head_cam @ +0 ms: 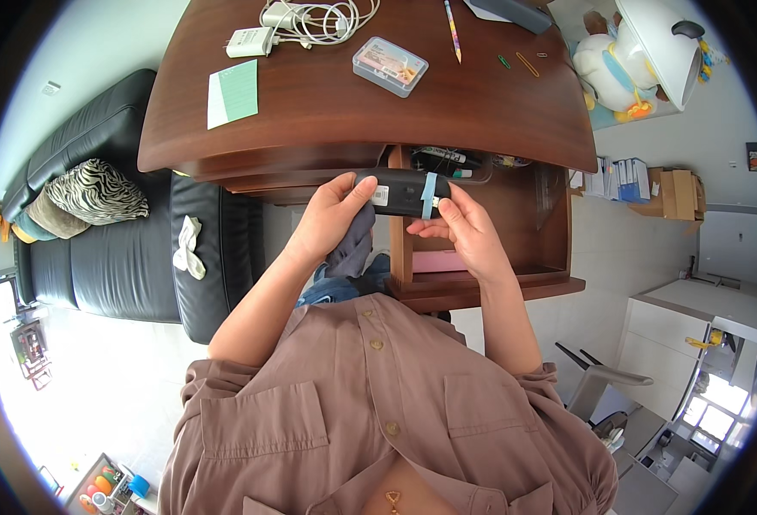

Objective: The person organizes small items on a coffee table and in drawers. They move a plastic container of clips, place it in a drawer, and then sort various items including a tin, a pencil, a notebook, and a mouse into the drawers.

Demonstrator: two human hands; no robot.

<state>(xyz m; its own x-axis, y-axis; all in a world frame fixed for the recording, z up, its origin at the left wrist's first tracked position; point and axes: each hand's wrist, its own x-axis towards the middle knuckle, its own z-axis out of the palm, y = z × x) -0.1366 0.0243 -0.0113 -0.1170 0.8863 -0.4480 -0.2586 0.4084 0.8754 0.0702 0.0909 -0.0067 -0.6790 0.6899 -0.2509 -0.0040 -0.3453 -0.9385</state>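
Note:
My left hand (pixel 333 212) grips the left end of a black oblong device (pixel 404 194), its thumb beside a white label on the upper face. A dark grey cloth (pixel 352 244) hangs beneath that hand, bunched against the palm. At the other end, my right hand (pixel 471 228) holds the device with thumb and fingers. A light blue band (pixel 428 195) wraps around the device near the right fingers. Something small and white shows by the right thumb, too small to name. Below and beyond the device is a pulled-out wooden drawer (pixel 500 225).
The drawer holds a clear tray (pixel 481 175) with markers and a pink box (pixel 439 261). On the desk (pixel 327 109) lie chargers with white cables (pixel 249 42), a green-and-white paper (pixel 233 94), a clear plastic case (pixel 391 66), a pencil (pixel 453 32) and paper clips (pixel 527 64). A black sofa (pixel 121 270) stands left.

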